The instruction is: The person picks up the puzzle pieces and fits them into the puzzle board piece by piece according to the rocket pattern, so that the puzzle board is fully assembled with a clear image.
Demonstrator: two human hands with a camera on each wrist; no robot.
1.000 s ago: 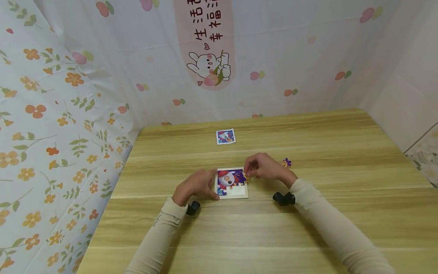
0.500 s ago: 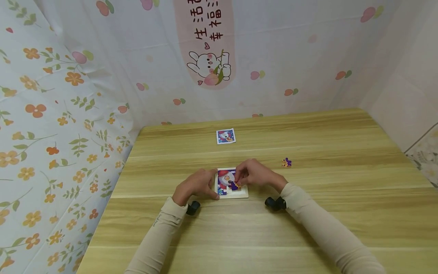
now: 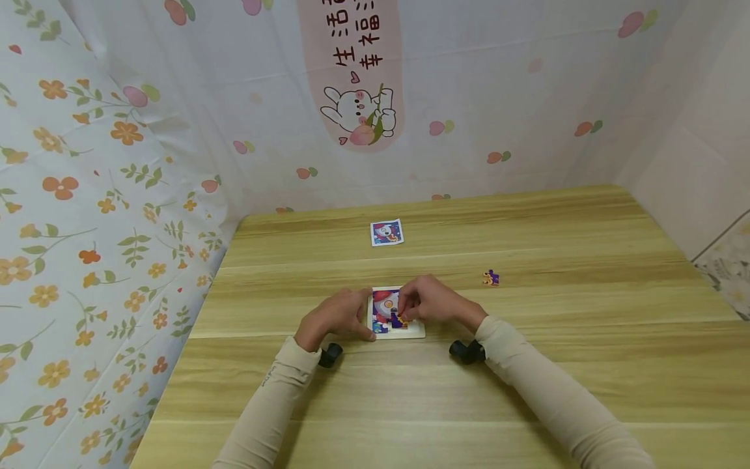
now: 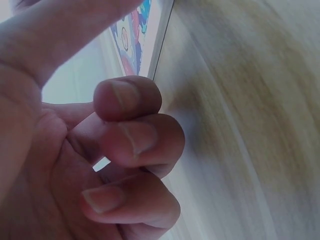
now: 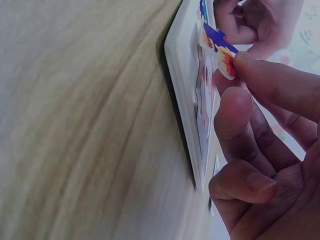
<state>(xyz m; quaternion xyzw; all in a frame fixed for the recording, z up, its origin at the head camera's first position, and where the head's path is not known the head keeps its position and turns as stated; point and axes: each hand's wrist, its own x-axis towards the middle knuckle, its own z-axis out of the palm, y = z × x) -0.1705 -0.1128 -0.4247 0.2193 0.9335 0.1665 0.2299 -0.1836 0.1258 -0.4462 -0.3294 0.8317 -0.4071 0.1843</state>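
A small jigsaw tray point(image 3: 404, 336) with a pale rim lies on the table, partly filled with a cartoon picture. My left hand point(image 3: 340, 314) holds it at the left side, thumb at the near corner and index finger at the far one. Over the tray's lower right part, my right hand point(image 3: 438, 300) pinches a purple and orange puzzle piece point(image 5: 218, 42) between thumb and index finger. In the right wrist view this piece tilts above the tray. The left wrist view shows several curled fingers point(image 4: 140, 140) beside the tray's edge. My right hand hides the picture's upper right.
Another purple and yellow puzzle piece point(image 3: 491, 279) lies on the wooden table point(image 3: 556, 365), right of the tray. A picture card point(image 3: 387, 232) lies behind the tray. Patterned cloth point(image 3: 469, 85) hangs along the table's back and left sides.
My right hand has moved left and slightly nearer with the puzzle piece, from the tray's right edge to over its lower part. The left hand stays in place.
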